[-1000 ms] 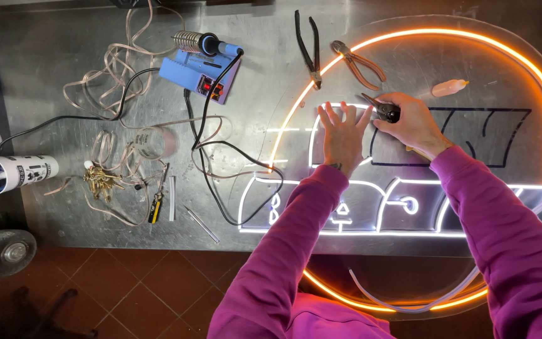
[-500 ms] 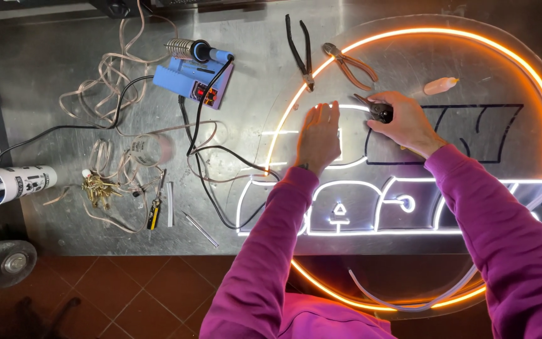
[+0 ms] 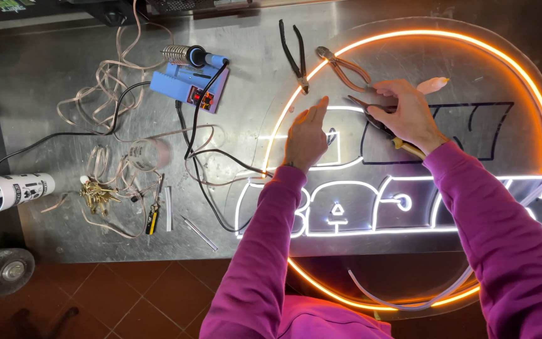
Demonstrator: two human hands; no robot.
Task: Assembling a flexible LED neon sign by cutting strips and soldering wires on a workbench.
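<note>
On the steel bench (image 3: pixel 64 69), right of centre, lies a round neon sign (image 3: pixel 509 75), its orange ring and white letter outlines lit. Over the sign's upper middle the right hand (image 3: pixel 409 116) grips a tool (image 3: pixel 371 116) with dark jaws and a yellowish handle; its fingers are clamped around the tool, the tip pointing left toward the letters. Just left of it, the left hand (image 3: pixel 307 135) rests flat on the sign, fingers together and stretched out, pressing on a white letter outline and holding nothing. Both sleeves are magenta.

Above the hands, at the ring's top edge, lie black pliers (image 3: pixel 295 53) and, just beside them, orange-handled pliers (image 3: pixel 346 70). A small pale piece (image 3: pixel 433 83) sits right of the right hand.

Further left stands a blue soldering station (image 3: pixel 189 88) with its iron in a coil holder, a black cable (image 3: pixel 205 182) trailing down toward the sign. Loose clear wires (image 3: pixel 105 88) lie near it. A white tube (image 3: pixel 17 188) lies at the bench's left edge, well apart from the sign.
</note>
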